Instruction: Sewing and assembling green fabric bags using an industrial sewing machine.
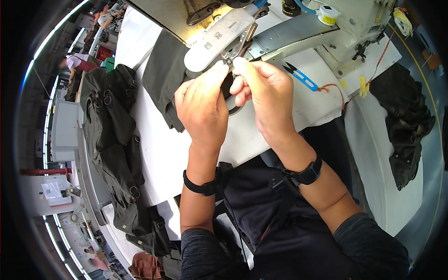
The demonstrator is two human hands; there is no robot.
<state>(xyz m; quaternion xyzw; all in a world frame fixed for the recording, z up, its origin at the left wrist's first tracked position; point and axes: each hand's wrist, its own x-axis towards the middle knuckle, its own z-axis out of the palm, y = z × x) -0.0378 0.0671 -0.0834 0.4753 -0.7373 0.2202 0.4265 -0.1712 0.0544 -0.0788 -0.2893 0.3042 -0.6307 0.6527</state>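
Note:
At the sewing machine (359, 28), both my hands meet just in front of the presser foot (228, 55). My left hand (203, 109) is closed, thumb and forefinger pinched together. Beside it my right hand (268, 95) also pinches, its fingertips almost touching the left ones. Whatever lies between the fingertips is too small and covered to make out. Dark olive fabric (161, 77) spreads over the white table (247, 135) to the left of my left hand and passes partly behind it. A dark curved strap end (234, 110) shows between my wrists.
Blue thread snips (303, 77) lie on the machine bed's right side, with orange cord next to them. Dark olive pieces with metal rings (109, 126) are piled along the left. More dark fabric (403, 126) lies at the right. Other people work at the far left.

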